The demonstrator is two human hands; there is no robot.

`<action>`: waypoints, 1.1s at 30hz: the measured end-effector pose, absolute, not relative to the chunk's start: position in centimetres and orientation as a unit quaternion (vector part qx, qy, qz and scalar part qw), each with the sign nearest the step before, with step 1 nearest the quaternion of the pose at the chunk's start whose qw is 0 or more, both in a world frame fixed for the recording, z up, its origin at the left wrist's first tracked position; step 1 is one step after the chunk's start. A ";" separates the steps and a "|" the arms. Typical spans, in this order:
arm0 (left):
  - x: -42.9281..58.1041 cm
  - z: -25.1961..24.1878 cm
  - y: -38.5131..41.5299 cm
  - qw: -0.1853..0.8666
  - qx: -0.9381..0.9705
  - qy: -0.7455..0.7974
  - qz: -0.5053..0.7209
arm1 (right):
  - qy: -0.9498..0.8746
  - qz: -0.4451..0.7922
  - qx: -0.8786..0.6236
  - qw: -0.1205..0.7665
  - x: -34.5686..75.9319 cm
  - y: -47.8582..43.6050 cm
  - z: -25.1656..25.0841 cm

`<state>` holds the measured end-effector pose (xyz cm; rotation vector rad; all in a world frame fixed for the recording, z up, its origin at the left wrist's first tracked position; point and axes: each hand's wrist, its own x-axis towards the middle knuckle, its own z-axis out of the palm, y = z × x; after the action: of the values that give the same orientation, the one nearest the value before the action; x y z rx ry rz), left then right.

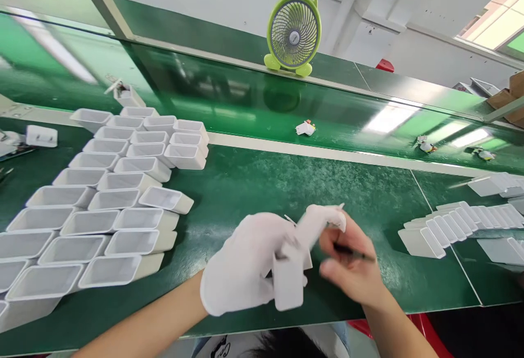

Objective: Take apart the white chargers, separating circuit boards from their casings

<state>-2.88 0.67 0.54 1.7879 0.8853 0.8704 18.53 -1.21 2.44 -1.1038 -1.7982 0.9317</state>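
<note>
My left hand (pixel 241 262), in a white glove, is closed around a small white plastic housing (pixel 289 284) just above the front of the green bench. A gloved finger stretches out to the right over it. My right hand (pixel 354 262), bare and a little blurred, sits just right of the housing. Its curled fingers grip a thin dark pen-like tool (pixel 354 251), whose kind I cannot make out. The gloved hand partly hides the upper end of the housing.
Rows of open white plastic boxes (pixel 123 200) cover the left of the green bench (pixel 245 183). More white pieces (pixel 454 224) stand in a line at the right. A green fan (pixel 293 33) sits on the back ledge, and a small white part (pixel 305 127) lies below it.
</note>
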 end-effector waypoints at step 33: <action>-2.7 1.4 2.2 0.547 0.469 0.613 0.326 | -0.844 0.028 -0.357 0.400 13.3 0.1 6.3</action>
<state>-2.67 2.21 1.40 1.1111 1.4523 0.7716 13.25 0.06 6.34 -0.9020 -2.1340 0.0710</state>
